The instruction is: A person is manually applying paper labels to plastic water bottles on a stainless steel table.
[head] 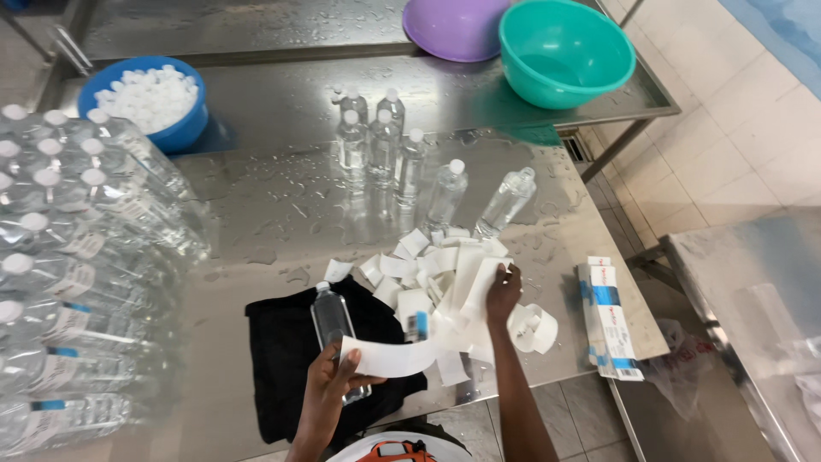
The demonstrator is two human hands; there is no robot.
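Note:
My left hand (pixel 329 376) grips a small clear plastic bottle (pixel 332 318) with a white cap, held over a black cloth (pixel 282 359), and also pinches one end of a white label strip (pixel 389 355). My right hand (pixel 503 291) rests on a loose heap of white labels (pixel 436 274) and holds the other part of that strip. Both hands are at the near edge of the wet steel table (pixel 256 222).
Several capped clear bottles (pixel 380 145) stand mid-table. A stack of filled bottles (pixel 68 257) lies at left. A blue bowl of white caps (pixel 150 98), a purple bowl (pixel 453 26) and a teal bowl (pixel 564 51) sit behind. White boxes (pixel 609 321) lie at right.

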